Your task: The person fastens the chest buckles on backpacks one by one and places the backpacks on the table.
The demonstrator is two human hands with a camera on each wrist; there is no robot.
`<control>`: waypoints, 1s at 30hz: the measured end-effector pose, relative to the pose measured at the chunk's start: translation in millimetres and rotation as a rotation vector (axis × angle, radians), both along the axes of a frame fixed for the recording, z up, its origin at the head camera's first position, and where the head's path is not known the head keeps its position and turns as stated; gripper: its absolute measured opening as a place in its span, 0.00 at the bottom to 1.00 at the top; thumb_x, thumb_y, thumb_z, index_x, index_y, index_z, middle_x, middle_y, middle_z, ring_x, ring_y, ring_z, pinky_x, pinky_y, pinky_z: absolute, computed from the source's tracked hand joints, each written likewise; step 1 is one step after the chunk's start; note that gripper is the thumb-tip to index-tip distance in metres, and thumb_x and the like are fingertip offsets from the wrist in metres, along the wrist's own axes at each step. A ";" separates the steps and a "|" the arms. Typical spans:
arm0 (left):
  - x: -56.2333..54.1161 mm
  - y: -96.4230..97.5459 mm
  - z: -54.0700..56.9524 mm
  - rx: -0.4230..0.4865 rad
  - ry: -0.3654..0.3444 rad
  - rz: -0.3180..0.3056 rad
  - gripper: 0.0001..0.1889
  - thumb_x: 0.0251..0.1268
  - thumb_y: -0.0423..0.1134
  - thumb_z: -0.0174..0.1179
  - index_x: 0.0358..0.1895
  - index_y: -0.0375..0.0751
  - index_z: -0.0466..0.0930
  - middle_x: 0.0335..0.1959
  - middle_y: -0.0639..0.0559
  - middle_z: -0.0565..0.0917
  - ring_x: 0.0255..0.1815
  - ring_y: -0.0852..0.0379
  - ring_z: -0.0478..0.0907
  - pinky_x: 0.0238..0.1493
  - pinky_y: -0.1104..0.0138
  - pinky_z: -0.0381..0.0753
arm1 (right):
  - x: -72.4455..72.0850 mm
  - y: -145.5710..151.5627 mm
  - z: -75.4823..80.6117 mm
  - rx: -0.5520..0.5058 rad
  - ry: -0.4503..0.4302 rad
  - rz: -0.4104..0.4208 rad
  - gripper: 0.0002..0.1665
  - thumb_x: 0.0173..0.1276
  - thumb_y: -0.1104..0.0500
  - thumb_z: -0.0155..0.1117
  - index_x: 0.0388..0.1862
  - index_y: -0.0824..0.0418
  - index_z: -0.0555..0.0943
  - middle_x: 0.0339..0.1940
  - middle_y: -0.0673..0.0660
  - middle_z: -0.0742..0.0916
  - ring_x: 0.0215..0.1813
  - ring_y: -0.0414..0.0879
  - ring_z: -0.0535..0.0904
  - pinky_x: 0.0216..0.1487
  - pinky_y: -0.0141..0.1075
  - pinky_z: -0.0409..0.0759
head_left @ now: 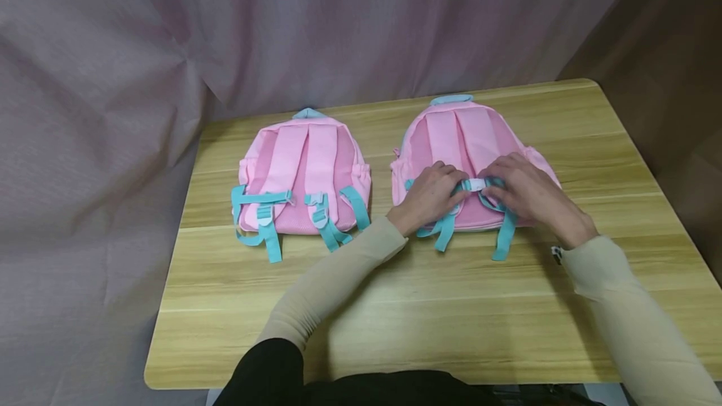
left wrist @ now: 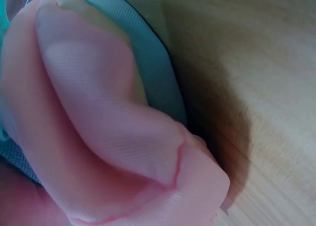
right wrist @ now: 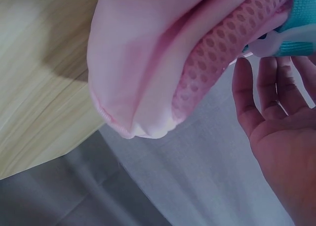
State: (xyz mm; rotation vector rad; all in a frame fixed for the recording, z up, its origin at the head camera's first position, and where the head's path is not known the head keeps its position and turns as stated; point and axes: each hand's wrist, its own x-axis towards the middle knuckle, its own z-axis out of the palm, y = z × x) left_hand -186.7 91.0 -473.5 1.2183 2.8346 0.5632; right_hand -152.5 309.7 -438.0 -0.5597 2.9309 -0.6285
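A pink backpack [head_left: 417, 146] with pale blue trim lies on its front, shoulder straps up, at the right of the table. Across its lower back runs a teal webbing strap with a white buckle [head_left: 476, 185] in it. My left hand [head_left: 430, 194] pinches the strap on the buckle's left side, thumb below and fingers above. On the other side my right hand [head_left: 524, 192] holds the buckle's right end and its webbing. Teal strap ends [head_left: 505, 237] hang below onto the table. In the right wrist view, the fingertips of the right hand [right wrist: 281, 112] reach the white plastic.
A second, matching pink backpack [head_left: 293, 168] lies to the left, its teal straps [head_left: 269, 237] hanging loose at the bottom. Both rest on a wood-grain table [head_left: 451, 318]. A grey-mauve curtain [head_left: 338, 30] hangs behind. A side pocket [left wrist: 98, 88] bulges beside the left wrist.
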 end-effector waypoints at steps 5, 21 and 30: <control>1.9 -1.6 2.0 -0.032 0.011 -0.007 0.22 0.85 0.51 0.59 0.69 0.43 0.85 0.60 0.50 0.91 0.57 0.54 0.84 0.60 0.64 0.85 | 1.2 -2.2 1.0 0.013 0.000 -0.002 0.22 0.70 0.62 0.79 0.59 0.70 0.86 0.56 0.69 0.90 0.63 0.66 0.79 0.67 0.63 0.78; 5.9 -14.5 9.2 0.005 0.083 -0.003 0.22 0.85 0.53 0.59 0.68 0.44 0.86 0.63 0.50 0.90 0.61 0.52 0.85 0.65 0.63 0.83 | 12.4 -29.3 18.3 -0.067 0.115 -0.025 0.30 0.71 0.57 0.79 0.67 0.69 0.83 0.63 0.72 0.87 0.70 0.68 0.77 0.71 0.66 0.76; 8.7 -33.3 26.6 0.012 0.021 0.020 0.19 0.83 0.44 0.62 0.68 0.42 0.85 0.66 0.49 0.88 0.65 0.51 0.82 0.71 0.66 0.79 | 16.0 -57.2 24.8 -0.195 0.218 -0.021 0.29 0.68 0.60 0.81 0.64 0.70 0.84 0.59 0.71 0.89 0.63 0.67 0.81 0.63 0.63 0.78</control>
